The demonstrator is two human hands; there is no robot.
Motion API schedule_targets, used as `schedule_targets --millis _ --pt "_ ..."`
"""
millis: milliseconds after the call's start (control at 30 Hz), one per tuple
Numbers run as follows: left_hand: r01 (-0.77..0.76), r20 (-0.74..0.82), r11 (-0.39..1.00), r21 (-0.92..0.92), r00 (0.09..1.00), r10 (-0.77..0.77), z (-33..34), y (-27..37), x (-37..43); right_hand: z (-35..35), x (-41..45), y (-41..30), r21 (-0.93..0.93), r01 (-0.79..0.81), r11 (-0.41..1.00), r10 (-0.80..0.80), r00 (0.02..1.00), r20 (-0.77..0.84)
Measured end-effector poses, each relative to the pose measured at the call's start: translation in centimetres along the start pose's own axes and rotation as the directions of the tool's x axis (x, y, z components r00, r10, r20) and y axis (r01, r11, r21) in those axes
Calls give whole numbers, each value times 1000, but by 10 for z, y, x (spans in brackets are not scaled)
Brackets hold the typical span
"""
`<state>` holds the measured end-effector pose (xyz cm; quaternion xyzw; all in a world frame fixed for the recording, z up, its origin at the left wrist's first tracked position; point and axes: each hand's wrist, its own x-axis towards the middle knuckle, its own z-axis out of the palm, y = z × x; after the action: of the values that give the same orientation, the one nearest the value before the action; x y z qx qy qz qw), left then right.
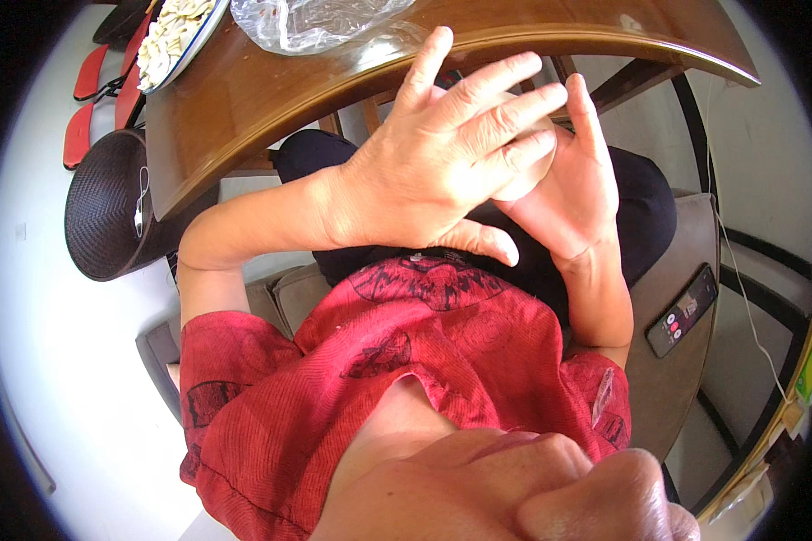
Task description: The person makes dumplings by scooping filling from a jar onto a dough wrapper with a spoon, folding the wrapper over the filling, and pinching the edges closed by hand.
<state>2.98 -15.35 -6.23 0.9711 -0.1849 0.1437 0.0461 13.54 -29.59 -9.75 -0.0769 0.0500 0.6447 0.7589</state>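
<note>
A pale, rounded piece that looks like dough [540, 166] is between my two hands, mostly covered. My left hand [446, 149] lies across the top of it, back up, with its fingers spread and the thumb held apart. Beneath, my right hand [568, 193] is turned palm up and supports the piece, its thumb pointing towards the table. The hands are over my lap, close to the edge of the wooden table [271, 101]. A blue-rimmed plate [196, 57] at the table's upper left bears many pale, shaped pieces [169, 40]. How thick the held piece is cannot be seen.
A crumpled clear plastic bag [311, 24] lies on the table. Left of the table are a dark woven basket [105, 203] with a white cord and red-seated furniture [91, 71]. A lit phone [683, 311] rests on the brown seat [656, 399] at right, with a thin cable beyond it.
</note>
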Motion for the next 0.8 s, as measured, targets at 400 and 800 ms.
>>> schedule_targets --millis 400,800 --pt "-129 -7 989 -66 992 129 -11 0 -7 8 1 -6 100 37 994 -48 993 105" --pt "187 -417 908 376 909 -15 -163 -259 42 19 -4 2 134 55 989 -61 997 44"
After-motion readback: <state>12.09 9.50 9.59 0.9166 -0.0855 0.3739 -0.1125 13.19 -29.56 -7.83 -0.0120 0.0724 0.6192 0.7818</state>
